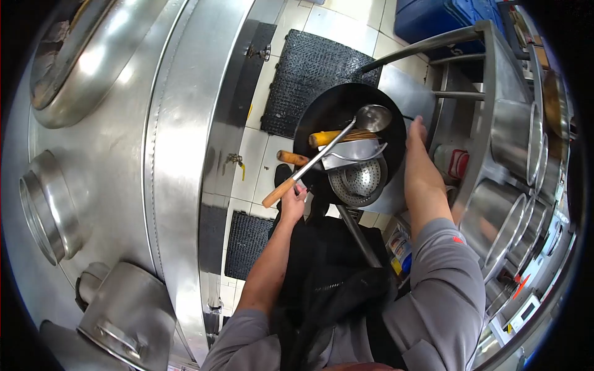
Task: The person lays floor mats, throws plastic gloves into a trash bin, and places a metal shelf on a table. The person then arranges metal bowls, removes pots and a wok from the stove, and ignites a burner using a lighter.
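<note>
A black wok [315, 111] is in front of me, loaded with utensils. My left hand [293, 203] is closed at its near left rim, just under the wooden handle of a ladle [334, 143]. My right hand [417, 133] grips the wok's right edge, its fingertips partly hidden. The ladle lies across the top, its bowl at the far side. Below it are a yellow-handled brush [325, 138], a square metal container [352, 153] and a round perforated strainer [361, 178]. Another wooden handle [292, 158] sticks out over the left rim.
A steel counter [124, 179] runs along my left, with a large pot [127, 315] at its near end. To the right stands a metal rack [489, 80] holding several steel pots [495, 216]. Black mats [315, 74] lie on the tiled floor, and a blue bin [433, 21] stands beyond.
</note>
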Demonstrator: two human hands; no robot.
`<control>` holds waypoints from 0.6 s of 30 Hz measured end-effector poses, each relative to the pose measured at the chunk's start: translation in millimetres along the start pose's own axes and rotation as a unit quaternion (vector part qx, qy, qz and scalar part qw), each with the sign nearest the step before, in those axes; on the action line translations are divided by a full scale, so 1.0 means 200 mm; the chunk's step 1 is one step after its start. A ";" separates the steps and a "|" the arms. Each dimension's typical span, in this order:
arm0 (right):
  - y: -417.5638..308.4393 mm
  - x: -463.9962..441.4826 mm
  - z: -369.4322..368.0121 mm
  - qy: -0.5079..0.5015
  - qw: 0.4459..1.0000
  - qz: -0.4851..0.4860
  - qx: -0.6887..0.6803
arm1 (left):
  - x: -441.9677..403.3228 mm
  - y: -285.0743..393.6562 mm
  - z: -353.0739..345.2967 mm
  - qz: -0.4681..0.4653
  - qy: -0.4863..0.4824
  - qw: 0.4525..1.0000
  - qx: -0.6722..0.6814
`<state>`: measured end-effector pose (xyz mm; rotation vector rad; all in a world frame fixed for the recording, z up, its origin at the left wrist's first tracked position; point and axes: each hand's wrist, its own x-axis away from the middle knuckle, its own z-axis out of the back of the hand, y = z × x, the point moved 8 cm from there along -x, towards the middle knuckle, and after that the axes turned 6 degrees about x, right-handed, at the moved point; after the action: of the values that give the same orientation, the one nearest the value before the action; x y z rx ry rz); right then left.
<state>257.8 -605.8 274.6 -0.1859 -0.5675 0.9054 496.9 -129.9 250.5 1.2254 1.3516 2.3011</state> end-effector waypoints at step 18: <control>-0.16 0.11 0.03 0.203 0.960 0.189 0.026 | -0.24 0.37 -0.71 -0.011 -0.128 0.991 -0.048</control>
<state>287.4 -609.0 300.2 -0.4319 -0.1223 1.2125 438.8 -287.5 250.0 1.4085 1.1475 2.0813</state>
